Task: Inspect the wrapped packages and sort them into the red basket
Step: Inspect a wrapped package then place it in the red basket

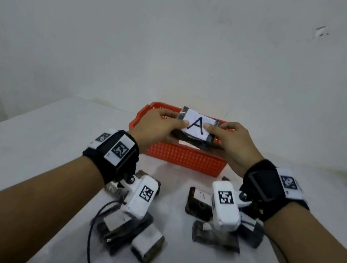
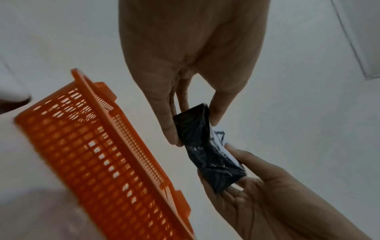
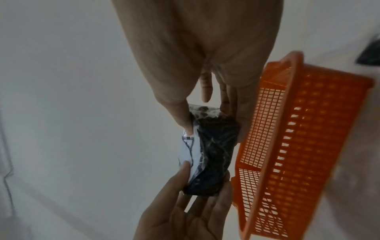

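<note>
A black wrapped package with a white label marked "A" is held above the red basket. My left hand pinches its left end and my right hand pinches its right end, thumbs on the label. The left wrist view shows the package gripped between both hands beside the basket. The right wrist view shows the same package with the basket to its right.
Several more black wrapped packages lie on the white table near me: a group at the left and a group at the right, one labelled "B". A white wall stands behind the basket.
</note>
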`<action>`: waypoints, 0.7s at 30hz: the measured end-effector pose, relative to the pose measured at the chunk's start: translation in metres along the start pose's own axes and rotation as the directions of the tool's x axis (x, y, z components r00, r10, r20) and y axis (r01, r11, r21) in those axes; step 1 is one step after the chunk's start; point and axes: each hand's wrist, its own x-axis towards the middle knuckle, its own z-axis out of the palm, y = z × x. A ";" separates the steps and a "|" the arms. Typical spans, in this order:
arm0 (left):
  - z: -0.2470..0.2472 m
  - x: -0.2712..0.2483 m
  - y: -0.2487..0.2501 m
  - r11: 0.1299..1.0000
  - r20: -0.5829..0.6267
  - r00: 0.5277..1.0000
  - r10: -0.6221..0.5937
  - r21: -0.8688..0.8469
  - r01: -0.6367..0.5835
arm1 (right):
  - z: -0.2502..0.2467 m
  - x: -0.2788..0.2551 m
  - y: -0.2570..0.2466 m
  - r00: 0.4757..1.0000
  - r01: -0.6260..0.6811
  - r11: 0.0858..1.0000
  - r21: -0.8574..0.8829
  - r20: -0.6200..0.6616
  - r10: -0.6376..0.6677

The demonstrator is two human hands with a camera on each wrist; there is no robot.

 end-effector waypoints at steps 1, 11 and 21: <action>-0.003 0.014 0.006 1.000 0.004 1.000 -0.014 -0.012 0.014 | 0.003 0.014 -0.006 0.999 -0.029 0.999 0.015 0.013 0.029; -0.033 0.156 0.018 0.955 -0.020 0.981 -0.195 0.225 0.195 | 0.036 0.146 -0.019 0.984 -0.175 0.978 -0.112 -0.007 0.175; -0.047 0.250 -0.018 0.830 -0.005 0.898 -0.440 0.380 0.409 | 0.063 0.232 0.012 0.966 -0.254 0.916 -0.310 -0.032 0.257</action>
